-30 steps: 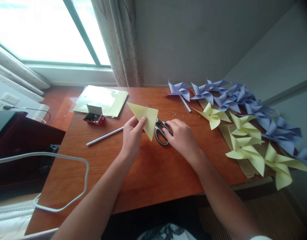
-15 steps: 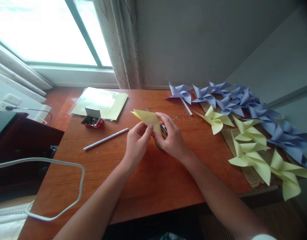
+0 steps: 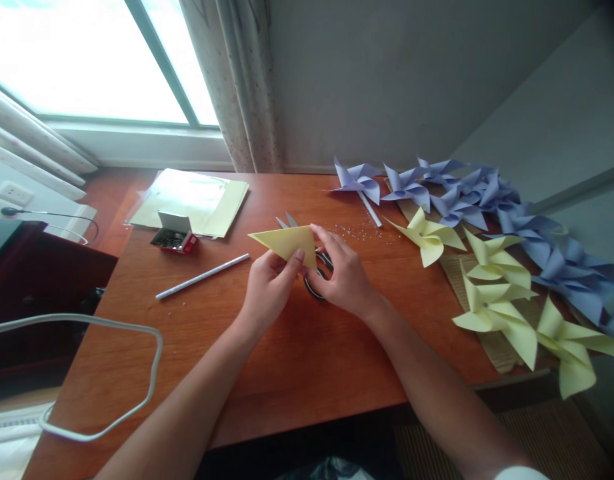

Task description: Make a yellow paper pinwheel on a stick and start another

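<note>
Yellow paper triangle [image 3: 285,241] sat folded above the table [image 3: 297,353], pinched from both sides so its crease held flat. My left hand [image 3: 267,293] kept a narrow grip on its lower edge; my right hand [image 3: 339,280] closed on the right corner, covering the scissors [image 3: 291,223] beneath, with pinwheels [image 3: 491,267] lying farther right.

Wooden table [image 3: 297,360]. On it: scissors [image 3: 307,263] mid, white stick [image 3: 203,275], staple box [image 3: 174,237], yellow paper stack [image 3: 197,200] far left; blue pinwheels [image 3: 467,193] & yellow pinwheels [image 3: 491,287] along right edge, on a woven mat [image 3: 491,343].
</note>
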`<action>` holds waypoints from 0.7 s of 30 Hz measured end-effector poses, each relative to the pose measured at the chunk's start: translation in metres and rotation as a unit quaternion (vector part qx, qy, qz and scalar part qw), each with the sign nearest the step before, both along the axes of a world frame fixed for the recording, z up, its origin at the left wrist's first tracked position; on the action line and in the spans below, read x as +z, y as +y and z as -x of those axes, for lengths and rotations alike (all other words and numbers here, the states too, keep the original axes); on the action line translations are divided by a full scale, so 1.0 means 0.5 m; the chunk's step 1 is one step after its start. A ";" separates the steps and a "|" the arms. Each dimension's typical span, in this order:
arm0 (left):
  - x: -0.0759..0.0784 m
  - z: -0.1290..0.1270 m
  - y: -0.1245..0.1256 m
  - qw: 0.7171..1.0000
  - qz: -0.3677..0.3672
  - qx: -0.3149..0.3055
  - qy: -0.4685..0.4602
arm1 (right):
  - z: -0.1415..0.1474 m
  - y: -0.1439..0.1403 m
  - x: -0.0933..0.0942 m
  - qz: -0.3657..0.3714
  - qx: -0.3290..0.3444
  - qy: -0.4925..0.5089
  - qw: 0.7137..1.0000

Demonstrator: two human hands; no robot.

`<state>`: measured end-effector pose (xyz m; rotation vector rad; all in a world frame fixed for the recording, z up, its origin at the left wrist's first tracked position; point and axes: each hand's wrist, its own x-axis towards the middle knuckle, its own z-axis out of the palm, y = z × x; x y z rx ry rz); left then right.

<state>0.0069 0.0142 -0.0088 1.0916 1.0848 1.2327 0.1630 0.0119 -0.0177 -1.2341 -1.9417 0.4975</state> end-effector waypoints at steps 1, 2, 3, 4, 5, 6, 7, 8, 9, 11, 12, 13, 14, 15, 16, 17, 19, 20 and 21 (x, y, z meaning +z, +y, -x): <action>-0.003 0.000 0.000 1.000 0.000 -0.004 0.000 | 0.000 0.000 -0.001 -0.001 0.001 -0.007 1.000; -0.006 -0.001 -0.001 1.000 0.001 -0.009 0.000 | 0.000 0.000 -0.001 -0.001 0.003 -0.014 1.000; -0.010 -0.001 -0.001 1.000 0.001 -0.015 -0.001 | 0.000 0.001 -0.002 -0.001 0.005 -0.019 1.000; -0.014 -0.001 -0.001 1.000 0.001 -0.021 -0.002 | 0.001 0.001 -0.003 0.001 0.005 -0.023 1.000; -0.019 0.000 -0.002 1.000 0.000 -0.027 -0.002 | 0.001 0.002 -0.004 0.003 0.004 -0.023 1.000; -0.022 0.001 -0.002 0.999 0.000 -0.034 -0.003 | 0.001 0.002 -0.005 0.007 0.002 -0.018 1.000; -0.025 0.001 -0.002 0.999 0.001 -0.040 -0.003 | 0.002 0.002 -0.005 0.014 0.002 -0.008 1.000; -0.027 0.002 -0.001 0.999 0.002 -0.045 -0.004 | 0.001 0.003 -0.004 0.024 0.003 0.008 1.000; -0.027 0.003 -0.001 0.999 0.003 -0.051 -0.007 | 0.001 0.003 -0.003 0.039 0.007 0.028 0.999; -0.022 0.003 0.000 0.998 0.006 -0.060 -0.014 | -0.001 0.005 0.001 0.079 0.023 0.078 0.994; -0.018 0.003 0.001 0.998 0.009 -0.063 -0.017 | -0.002 0.006 0.003 0.102 0.033 0.106 0.989; -0.014 0.002 0.002 0.998 0.012 -0.066 -0.020 | -0.003 0.007 0.006 0.126 0.044 0.134 0.982; -0.009 0.002 0.003 0.997 0.015 -0.068 -0.025 | -0.005 0.008 0.008 0.150 0.053 0.163 0.974; -0.004 0.003 0.004 0.997 0.020 -0.069 -0.031 | -0.006 0.008 0.009 0.175 0.063 0.194 0.963; -0.001 0.003 0.004 0.997 0.025 -0.069 -0.038 | -0.007 0.009 0.011 0.198 0.072 0.226 0.951; 0.002 0.004 0.004 0.996 0.032 -0.072 -0.045 | -0.008 0.010 0.012 0.219 0.081 0.257 0.938; 0.003 0.007 0.004 0.994 0.053 -0.080 -0.058 | -0.010 0.011 0.015 0.251 0.095 0.303 0.914; 0.003 0.009 0.004 0.992 0.063 -0.084 -0.063 | -0.011 0.011 0.017 0.261 0.100 0.315 0.907; 0.001 0.011 0.004 0.991 0.071 -0.084 -0.070 | -0.013 0.011 0.018 0.269 0.102 0.321 0.902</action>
